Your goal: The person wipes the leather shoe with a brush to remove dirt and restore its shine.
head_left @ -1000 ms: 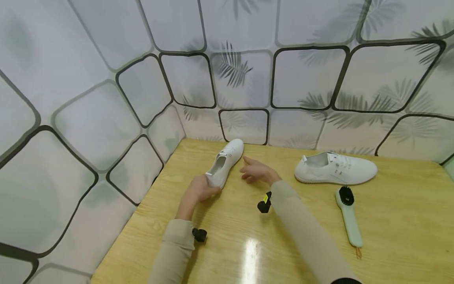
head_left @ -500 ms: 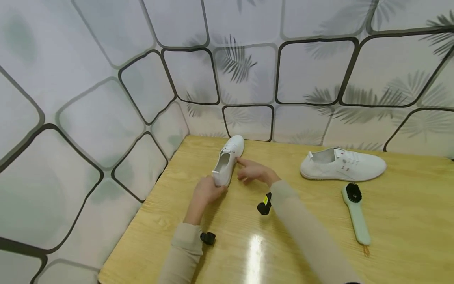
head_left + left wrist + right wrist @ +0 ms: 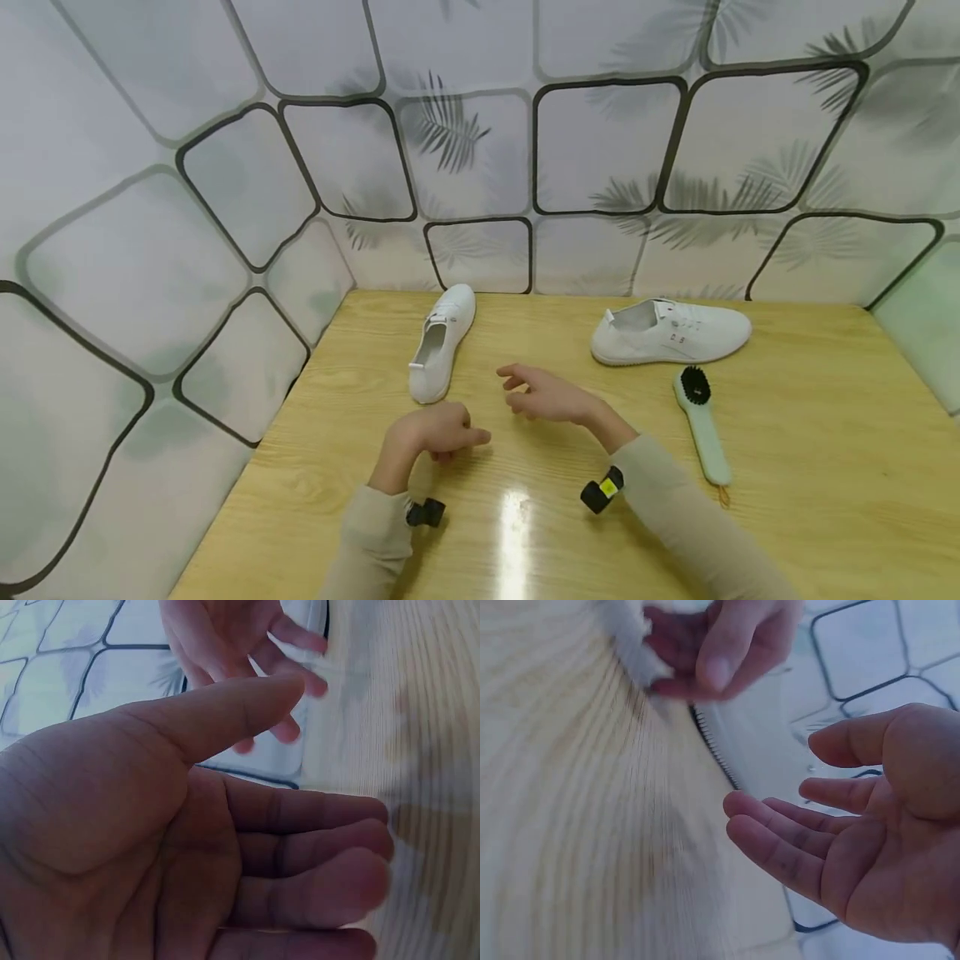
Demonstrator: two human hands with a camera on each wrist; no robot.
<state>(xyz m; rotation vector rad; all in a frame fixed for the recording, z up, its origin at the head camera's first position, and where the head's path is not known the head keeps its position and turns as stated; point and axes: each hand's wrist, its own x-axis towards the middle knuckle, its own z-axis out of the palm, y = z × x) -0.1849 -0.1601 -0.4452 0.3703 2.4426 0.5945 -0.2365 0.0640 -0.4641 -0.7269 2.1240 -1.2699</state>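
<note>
A white lace-up shoe (image 3: 442, 343) stands on the left part of the table, toe toward the back wall. Just in front of its heel hovers my left hand (image 3: 437, 430), apart from it; the left wrist view shows that palm (image 3: 112, 847) with loosely bent fingers and nothing in them. To the right of the shoe is my right hand (image 3: 551, 395), its fingers relaxed and holding nothing, as the right wrist view also shows with the palm (image 3: 885, 855). A second white shoe (image 3: 670, 332) lies farther right, toe pointing right.
A pale green brush (image 3: 702, 425) with black bristles lies in front of the second shoe, handle toward me. The wooden table (image 3: 540, 517) meets a patterned wall (image 3: 480, 150) at the back and left.
My left hand has let go of the left shoe's heel and drawn back toward me. My right hand, at the shoe's side half a second ago, has moved off to the right.
</note>
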